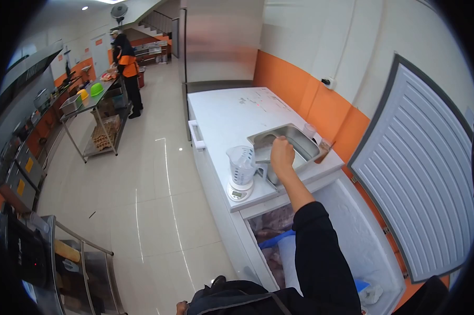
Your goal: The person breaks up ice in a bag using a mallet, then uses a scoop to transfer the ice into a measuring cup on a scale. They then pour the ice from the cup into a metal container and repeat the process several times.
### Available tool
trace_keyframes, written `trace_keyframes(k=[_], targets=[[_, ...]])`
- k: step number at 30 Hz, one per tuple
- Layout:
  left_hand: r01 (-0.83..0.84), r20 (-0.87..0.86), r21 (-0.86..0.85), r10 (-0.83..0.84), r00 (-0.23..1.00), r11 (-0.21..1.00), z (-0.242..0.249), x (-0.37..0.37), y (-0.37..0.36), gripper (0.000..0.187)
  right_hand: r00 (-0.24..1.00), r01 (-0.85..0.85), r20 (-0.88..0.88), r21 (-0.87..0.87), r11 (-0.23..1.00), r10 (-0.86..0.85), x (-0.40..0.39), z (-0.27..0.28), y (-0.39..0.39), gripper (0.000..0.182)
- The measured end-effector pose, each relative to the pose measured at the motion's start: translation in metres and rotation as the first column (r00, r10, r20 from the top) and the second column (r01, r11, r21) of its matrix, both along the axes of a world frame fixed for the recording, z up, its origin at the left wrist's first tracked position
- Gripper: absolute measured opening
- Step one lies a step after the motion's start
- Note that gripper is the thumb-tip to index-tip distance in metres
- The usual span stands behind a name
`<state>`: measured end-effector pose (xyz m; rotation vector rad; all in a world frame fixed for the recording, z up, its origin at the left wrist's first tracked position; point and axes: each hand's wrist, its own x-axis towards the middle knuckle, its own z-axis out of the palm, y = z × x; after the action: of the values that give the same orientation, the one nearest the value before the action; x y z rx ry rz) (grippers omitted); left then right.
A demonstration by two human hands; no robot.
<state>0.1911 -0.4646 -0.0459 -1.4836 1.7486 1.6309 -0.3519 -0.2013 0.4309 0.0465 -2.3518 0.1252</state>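
The right hand [282, 154] blocks part of the metal pan [302, 139]; whether it grips anything is unclear. Dark clothing [237, 300] hides most of the left hand [182, 308]. The scale [244, 189] has an unreadably small readout [237, 194]. The black sleeve [321, 247] covers part of the open freezer [349, 226].

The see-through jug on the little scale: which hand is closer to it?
The right hand: it's just right of the jug in the picture. The left hand is much lower, at the bottom edge.
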Motion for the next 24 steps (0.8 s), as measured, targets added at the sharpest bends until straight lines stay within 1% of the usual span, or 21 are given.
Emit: trace_keyframes(k=[2, 3, 4, 5, 6, 7, 8, 9, 10, 11, 12, 13, 14, 15, 16, 17, 18, 19, 20, 22, 24], targets=[[0.136, -0.016, -0.056, -0.137, 0.99, 0.989, -0.007, 0.003, -0.006, 0.024, 0.96, -0.015, 0.256, -0.367, 0.93, 0.116, 0.023, -0.006, 0.039, 0.017], [0.388, -0.054, -0.211, -0.407, 0.912, 0.897, -0.017, 0.003, -0.009, 0.024, 0.914, 0.022, 0.352, -0.535, 0.845, 0.199, 0.041, -0.012, 0.063, 0.019], [0.583, -0.045, -0.387, -0.646, 0.762, 0.715, -0.027, 0.001, -0.012, 0.024, 0.908, 0.023, 0.327, -0.664, 0.747, 0.263, 0.062, -0.024, 0.087, 0.017], [0.652, 0.041, -0.697, -0.892, 0.451, 0.298, -0.033, -0.003, -0.015, 0.025, 0.903, 0.027, 0.289, -0.777, 0.629, 0.318, 0.088, -0.041, 0.11, 0.016], [0.592, -0.066, -0.345, -0.648, 0.759, 0.728, -0.04, -0.011, -0.02, 0.025, 0.893, 0.073, 0.314, -0.809, 0.584, 0.322, 0.113, -0.062, 0.134, 0.014], [0.359, -0.089, -0.089, -0.367, 0.926, 0.929, -0.034, -0.024, -0.018, 0.026, 0.883, 0.119, 0.335, -0.837, 0.534, 0.329, 0.142, -0.089, 0.161, 0.014], [0.152, -0.075, 0.072, -0.147, 0.986, 0.986, -0.023, -0.038, -0.014, 0.026, 0.913, 0.06, 0.287, -0.799, 0.598, 0.291, 0.155, -0.16, 0.207, 0.016], [0.104, -0.098, 0.108, -0.093, 0.991, 0.989, -0.013, -0.053, -0.01, 0.027, 0.897, 0.122, 0.31, -0.859, 0.497, 0.315, 0.205, -0.149, 0.219, 0.022], [0.07, -0.126, 0.118, -0.055, 0.991, 0.991, 0.012, -0.069, 0.002, 0.028, 0.904, 0.23, 0.368, -0.848, 0.477, 0.218, 0.244, -0.158, 0.238, 0.021], [0.115, -0.168, 0.057, -0.104, 0.98, 0.992, 0.017, -0.088, 0.007, 0.026, 0.895, 0.337, 0.429, -0.829, 0.446, 0.121, 0.283, -0.172, 0.26, 0.021], [0.139, -0.267, -0.022, -0.14, 0.954, 0.99, 0.023, -0.106, 0.013, 0.023, 0.863, 0.455, 0.504, -0.798, 0.396, 0.025, 0.317, -0.187, 0.282, 0.021], [0.16, -0.366, -0.118, -0.193, 0.91, 0.98, 0.054, -0.126, 0.029, 0.021, 0.811, 0.57, 0.581, -0.753, 0.329, -0.074, 0.353, -0.199, 0.303, 0.022], [0.137, -0.454, -0.234, -0.233, 0.86, 0.962, 0.05, -0.145, 0.038, 0.019, 0.744, 0.66, 0.625, -0.63, 0.409, -0.237, 0.386, -0.216, 0.327, 0.023], [0.217, -0.401, -0.495, -0.443, 0.802, 0.841, 0.069, -0.164, 0.054, 0.017, 0.655, 0.749, 0.641, -0.48, 0.457, -0.401, 0.417, -0.241, 0.352, 0.026], [0.173, -0.486, -0.593, -0.521, 0.701, 0.786, 0.092, -0.182, 0.079, 0.017, 0.546, 0.828, 0.63, -0.305, 0.47, -0.553, 0.452, -0.255, 0.372, 0.028], [0.107, -0.559, -0.668, -0.591, 0.582, 0.736, 0.117, -0.198, 0.106, 0.016, 0.496, 0.854, 0.609, -0.214, 0.474, -0.619, 0.484, -0.257, 0.384, 0.03], [0.145, -0.583, -0.642, -0.602, 0.546, 0.753, 0.15, -0.209, 0.139, 0.016, 0.455, 0.869, 0.58, -0.124, 0.48, -0.675, 0.503, -0.255, 0.393, 0.032], [0.173, -0.609, -0.616, -0.604, 0.514, 0.769, 0.178, -0.214, 0.174, 0.016, 0.425, 0.872, 0.548, -0.036, 0.488, -0.721, 0.518, -0.255, 0.398, 0.035], [0.225, -0.618, -0.643, -0.67, 0.411, 0.732, 0.19, -0.218, 0.205, 0.017, 0.418, 0.867, 0.559, -0.009, 0.499, -0.716, 0.533, -0.262, 0.404, 0.038], [0.286, -0.62, -0.704, -0.759, 0.199, 0.65, 0.204, -0.218, 0.257, 0.019, 0.458, 0.82, 0.59, 0.008, 0.572, -0.665, 0.547, -0.285, 0.41, 0.043], [0.417, -0.631, -0.698, -0.775, 0.024, 0.581, 0.201, -0.207, 0.307, 0.024, 0.505, 0.742, 0.632, 0.032, 0.67, -0.589, 0.55, -0.305, 0.401, 0.046]])
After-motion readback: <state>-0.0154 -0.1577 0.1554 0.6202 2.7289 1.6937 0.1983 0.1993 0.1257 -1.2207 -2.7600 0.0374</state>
